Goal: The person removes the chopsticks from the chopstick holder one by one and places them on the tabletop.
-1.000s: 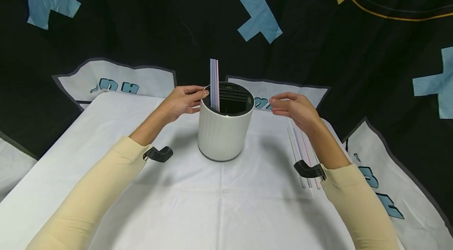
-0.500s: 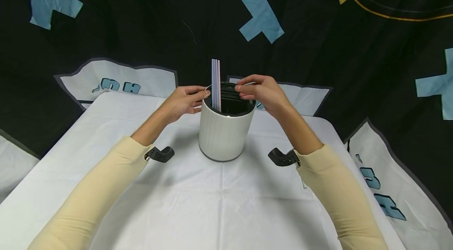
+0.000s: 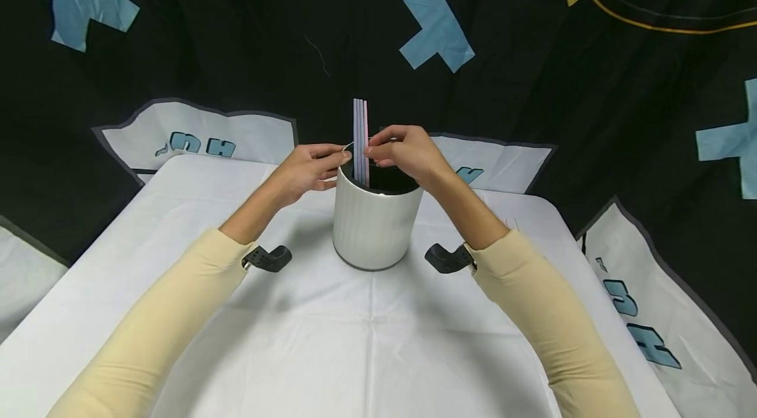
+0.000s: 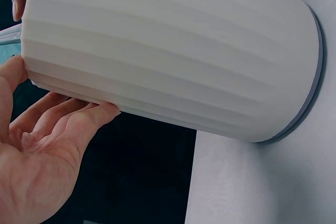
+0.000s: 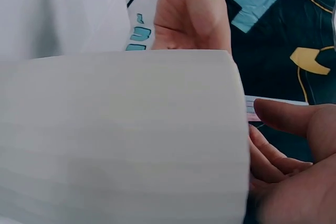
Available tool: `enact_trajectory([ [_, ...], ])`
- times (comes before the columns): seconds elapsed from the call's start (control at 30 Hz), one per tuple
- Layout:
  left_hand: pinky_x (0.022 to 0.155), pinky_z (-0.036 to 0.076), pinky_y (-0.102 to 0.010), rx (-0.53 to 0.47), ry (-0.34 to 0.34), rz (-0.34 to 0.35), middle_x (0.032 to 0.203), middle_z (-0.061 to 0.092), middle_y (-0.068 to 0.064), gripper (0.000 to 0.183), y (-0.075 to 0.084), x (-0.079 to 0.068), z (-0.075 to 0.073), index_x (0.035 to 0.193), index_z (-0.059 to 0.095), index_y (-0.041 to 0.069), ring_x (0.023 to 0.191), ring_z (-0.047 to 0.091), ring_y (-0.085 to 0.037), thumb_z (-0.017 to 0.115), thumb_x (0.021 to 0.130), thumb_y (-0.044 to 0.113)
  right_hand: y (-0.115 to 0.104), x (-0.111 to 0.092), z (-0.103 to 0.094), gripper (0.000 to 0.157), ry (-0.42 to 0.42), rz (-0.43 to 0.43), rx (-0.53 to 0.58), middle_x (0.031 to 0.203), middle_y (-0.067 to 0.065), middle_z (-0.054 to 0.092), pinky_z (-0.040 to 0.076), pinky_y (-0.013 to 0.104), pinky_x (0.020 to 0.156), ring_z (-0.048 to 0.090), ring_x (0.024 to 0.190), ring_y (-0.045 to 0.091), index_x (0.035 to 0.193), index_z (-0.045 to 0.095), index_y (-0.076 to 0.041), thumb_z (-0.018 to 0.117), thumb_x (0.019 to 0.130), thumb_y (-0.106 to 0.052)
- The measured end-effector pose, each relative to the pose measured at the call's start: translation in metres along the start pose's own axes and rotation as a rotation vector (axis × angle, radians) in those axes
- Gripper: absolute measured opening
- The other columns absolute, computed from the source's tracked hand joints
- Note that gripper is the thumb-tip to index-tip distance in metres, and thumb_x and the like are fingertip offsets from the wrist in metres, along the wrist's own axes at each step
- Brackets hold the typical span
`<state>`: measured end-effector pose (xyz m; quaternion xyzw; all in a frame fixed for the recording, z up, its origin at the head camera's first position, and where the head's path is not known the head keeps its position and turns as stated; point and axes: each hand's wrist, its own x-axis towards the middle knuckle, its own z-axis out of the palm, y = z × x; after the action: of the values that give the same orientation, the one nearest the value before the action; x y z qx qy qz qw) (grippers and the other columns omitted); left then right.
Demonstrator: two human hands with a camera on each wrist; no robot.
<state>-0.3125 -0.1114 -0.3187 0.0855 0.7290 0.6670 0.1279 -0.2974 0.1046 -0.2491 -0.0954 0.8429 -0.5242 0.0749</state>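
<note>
**Both hands at the rim of the ribbed white holder**

Landmark: the white ribbed holder (image 3: 374,224).

- The worktop (image 3: 367,352), under a white cloth, is carrying the holder near its middle. A dark backdrop (image 3: 236,43) with blue and yellow patches is lying beyond the holder.
- The holder is standing upright, a grey ring at its base and a dark slotted insert inside its mouth.
- Two cream sleeves (image 3: 148,332) are coming in from the near side of the holder, each with a black wrist mount.
- The left hand (image 3: 304,171) is resting against the holder's left rim. The left wrist view shows its fingers (image 4: 68,116) lying fairly straight along the ribbed wall, thumb tip on the edge, not wrapped around anything.
- The right hand (image 3: 405,155) is hovering over the holder's mouth, fingers (image 3: 378,150) bent and brought together with the thumb right at the straws. They appear to be pinching them, though the contact is too small to tell for certain.
- The straws (image 3: 360,139), a pale bundle of blue, white and pink, are standing upright in the left part of the holder's mouth, rising well above its rim.
</note>
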Motion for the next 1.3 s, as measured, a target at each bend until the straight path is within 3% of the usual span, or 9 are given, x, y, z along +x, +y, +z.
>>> enact_trajectory([
  [0.17,0.106,0.053,-0.044,0.000,-0.001,0.000,0.148,0.056,-0.013,0.052,0.001,0.000,0.001,0.145,0.054,0.005,0.135,0.056,-0.030,0.066,0.101,0.029,0.006,0.001,0.003,0.016,0.007,-0.038,-0.057,0.105,0.009,0.073,0.049,0.047,0.107,0.064,0.105,0.025,0.106,0.071,-0.008,0.075,0.092,-0.014],
  [0.43,0.106,0.053,-0.043,0.003,0.003,0.003,0.146,0.058,-0.013,0.049,0.001,-0.001,0.002,0.144,0.055,0.006,0.133,0.058,-0.029,0.065,0.101,0.029,0.009,0.001,0.004,0.010,0.062,-0.064,-0.003,0.107,0.008,0.070,0.054,0.043,0.101,0.065,0.102,0.024,0.100,0.073,-0.007,0.075,0.093,-0.014],
  [0.77,0.104,0.054,-0.042,0.007,0.009,0.005,0.147,0.056,-0.013,0.051,0.002,0.001,0.003,0.145,0.053,0.005,0.133,0.057,-0.030,0.065,0.101,0.028,0.010,-0.006,-0.016,0.012,0.127,-0.063,0.264,0.105,0.015,0.071,0.063,0.032,0.082,0.077,0.082,0.019,0.106,0.067,-0.002,0.070,0.095,-0.006],
  [1.07,0.105,0.053,-0.041,0.018,0.010,-0.004,0.149,0.054,-0.013,0.053,0.001,-0.001,0.001,0.147,0.051,0.005,0.134,0.056,-0.030,0.065,0.101,0.028,0.013,-0.013,-0.032,0.010,0.215,-0.094,0.429,0.103,0.013,0.070,0.064,0.032,0.080,0.074,0.082,0.019,0.107,0.065,-0.003,0.066,0.098,-0.006],
  [1.3,0.103,0.054,-0.039,0.012,0.012,-0.012,0.148,0.055,-0.012,0.055,0.000,-0.001,0.000,0.147,0.051,0.006,0.132,0.057,-0.029,0.066,0.100,0.029,0.023,-0.017,-0.050,0.020,0.303,-0.077,0.530,0.104,0.009,0.071,0.062,0.028,0.083,0.075,0.085,0.018,0.116,0.065,-0.002,0.067,0.098,-0.011],
])
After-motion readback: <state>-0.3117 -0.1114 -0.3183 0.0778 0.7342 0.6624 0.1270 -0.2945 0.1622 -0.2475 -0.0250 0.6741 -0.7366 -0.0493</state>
